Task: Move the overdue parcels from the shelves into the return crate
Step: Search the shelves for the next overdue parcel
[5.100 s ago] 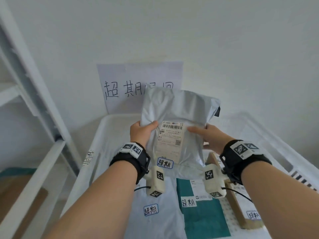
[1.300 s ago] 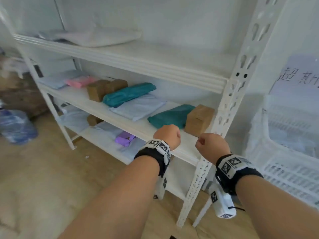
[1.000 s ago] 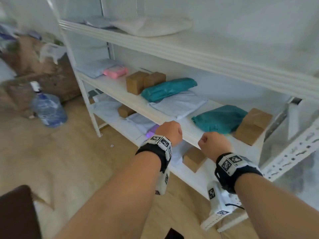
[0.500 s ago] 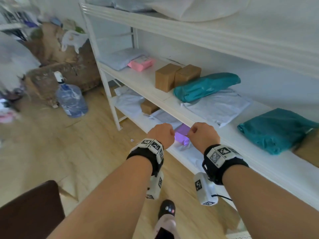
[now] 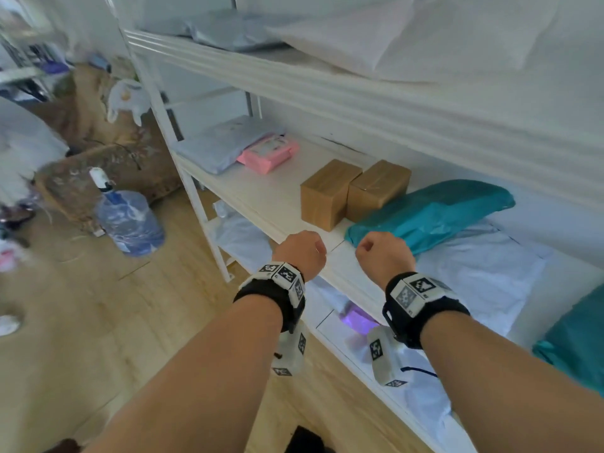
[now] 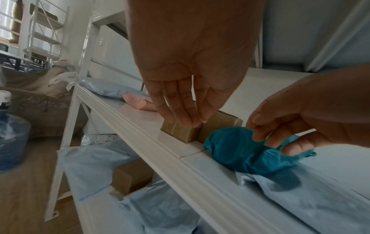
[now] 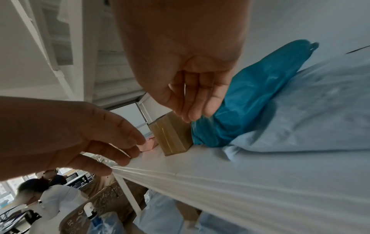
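Note:
Both my hands hang in front of the middle shelf [image 5: 261, 197], fingers loosely curled, holding nothing. My left hand [image 5: 302, 253] is before two brown boxes [image 5: 330, 191] that stand side by side. My right hand [image 5: 382, 256] hovers at the near end of a teal bag [image 5: 431, 214], which lies on a pale grey bag [image 5: 483, 266]. Seen from the left wrist, my left hand's fingers [image 6: 180, 110] point down, relaxed, above the boxes [image 6: 182, 131]. The right wrist camera has my right hand's fingers [image 7: 196, 102] just above the teal bag [image 7: 250, 95]. The return crate is out of view.
A pink parcel [image 5: 268, 153] and a grey bag [image 5: 222, 145] lie further left on this shelf. Grey and white bags [image 5: 408, 37] fill the top shelf; a purple parcel [image 5: 358, 318] lies below. A water jug [image 5: 130, 223] stands by the shelf post [image 5: 196, 204]. A person [image 7: 46, 202] stands beyond.
Five seconds ago both hands held a grey parcel over the crate; now they are empty. The view has swung left along the shelves, bringing the brown boxes and teal bag before my hands.

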`<state>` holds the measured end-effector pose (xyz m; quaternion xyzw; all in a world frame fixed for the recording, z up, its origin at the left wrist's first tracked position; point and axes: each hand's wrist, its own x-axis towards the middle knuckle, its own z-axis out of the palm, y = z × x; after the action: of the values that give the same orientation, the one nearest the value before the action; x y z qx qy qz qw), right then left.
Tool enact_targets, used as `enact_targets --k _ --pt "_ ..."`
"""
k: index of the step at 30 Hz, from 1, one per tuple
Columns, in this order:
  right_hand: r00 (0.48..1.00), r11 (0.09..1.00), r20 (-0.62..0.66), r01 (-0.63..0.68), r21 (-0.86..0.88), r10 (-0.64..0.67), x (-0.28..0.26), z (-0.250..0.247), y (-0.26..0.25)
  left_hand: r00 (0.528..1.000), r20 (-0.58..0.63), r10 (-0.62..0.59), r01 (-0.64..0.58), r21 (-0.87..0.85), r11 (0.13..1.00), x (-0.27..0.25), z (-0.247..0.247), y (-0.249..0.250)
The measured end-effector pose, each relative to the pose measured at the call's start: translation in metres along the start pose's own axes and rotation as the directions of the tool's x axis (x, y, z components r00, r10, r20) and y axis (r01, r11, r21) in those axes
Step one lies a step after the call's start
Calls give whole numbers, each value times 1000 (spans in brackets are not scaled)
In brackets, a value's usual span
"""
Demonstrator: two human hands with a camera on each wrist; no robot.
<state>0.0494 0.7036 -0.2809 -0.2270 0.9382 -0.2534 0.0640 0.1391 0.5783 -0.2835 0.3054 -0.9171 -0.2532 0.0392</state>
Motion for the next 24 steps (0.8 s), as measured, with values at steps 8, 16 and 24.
enact_targets --k 8,16,24 --pt "999 992 31 -45 120 42 76 21 -31 998 -3 -59 58 -63 996 85 -18 -28" --pt "980 981 -104 -160 107 171 141 35 -53 994 -100 -40 24 -160 987 189 -43 -40" --pt "897 912 -170 -390 125 407 162 65 -73 975 177 131 -74 -293 953 271 -32 -55"
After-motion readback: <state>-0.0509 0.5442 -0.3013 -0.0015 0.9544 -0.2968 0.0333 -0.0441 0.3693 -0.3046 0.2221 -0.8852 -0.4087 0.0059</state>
